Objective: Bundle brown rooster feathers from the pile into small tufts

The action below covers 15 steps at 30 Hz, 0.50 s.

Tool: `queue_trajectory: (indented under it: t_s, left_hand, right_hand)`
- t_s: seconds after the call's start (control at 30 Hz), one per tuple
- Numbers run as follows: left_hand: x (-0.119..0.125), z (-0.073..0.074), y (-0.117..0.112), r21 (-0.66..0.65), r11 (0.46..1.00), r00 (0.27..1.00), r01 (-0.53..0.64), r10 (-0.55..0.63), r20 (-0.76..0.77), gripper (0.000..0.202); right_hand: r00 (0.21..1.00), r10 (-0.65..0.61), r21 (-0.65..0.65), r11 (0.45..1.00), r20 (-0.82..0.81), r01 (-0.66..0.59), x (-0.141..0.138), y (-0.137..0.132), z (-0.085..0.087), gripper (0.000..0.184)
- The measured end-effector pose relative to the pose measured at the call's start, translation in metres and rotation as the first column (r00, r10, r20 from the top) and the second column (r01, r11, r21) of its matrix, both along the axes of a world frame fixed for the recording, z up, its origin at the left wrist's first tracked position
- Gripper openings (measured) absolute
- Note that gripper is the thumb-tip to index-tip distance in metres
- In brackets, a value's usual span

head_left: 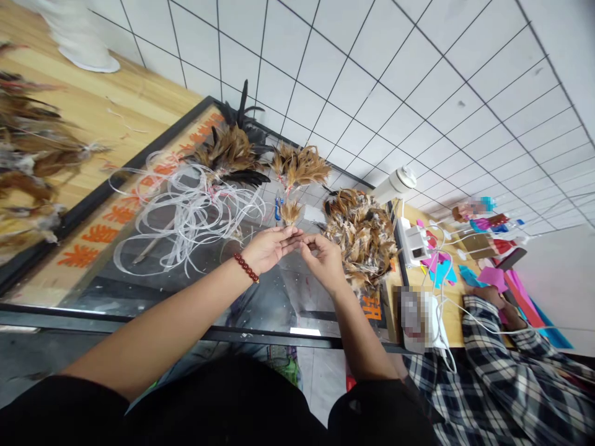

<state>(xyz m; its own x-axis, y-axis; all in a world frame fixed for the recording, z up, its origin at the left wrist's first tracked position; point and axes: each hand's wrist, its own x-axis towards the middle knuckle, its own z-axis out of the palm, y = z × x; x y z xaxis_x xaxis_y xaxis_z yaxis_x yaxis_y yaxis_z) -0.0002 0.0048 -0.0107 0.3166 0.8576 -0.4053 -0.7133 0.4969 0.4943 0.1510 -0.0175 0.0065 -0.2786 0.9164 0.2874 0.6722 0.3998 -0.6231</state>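
Observation:
My left hand, with a red bead bracelet on its wrist, pinches the stem end of a small brown feather bundle above the glass tabletop. My right hand meets it fingertip to fingertip, fingers curled at the same stem. Just right of my hands lies a heap of loose brown feathers. A tangle of white plastic strings lies to the left. Two tied feather bunches lie behind it.
Another person in a plaid sleeve works at a wooden table with coloured paper on the right. A white device with cables stands between the tables. More feathers lie at far left. A white tiled wall is behind.

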Motion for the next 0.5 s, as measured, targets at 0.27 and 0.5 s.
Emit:
queue_trajectory:
  t_s: [0.27,0.5]
  left_hand:
    - [0.001,0.004,-0.003,-0.032,0.996,0.991,0.087,-0.090,-0.102,0.011]
    - [0.001,0.005,-0.004,-0.061,0.988,0.974,0.143,-0.151,-0.169,0.006]
  right_hand:
    - [0.614,0.041,0.238,0.900,0.788,-0.366,0.013,0.007,0.035,0.029]
    - [0.501,0.080,0.216,0.836,0.861,-0.504,0.010,0.013,0.037,0.033]
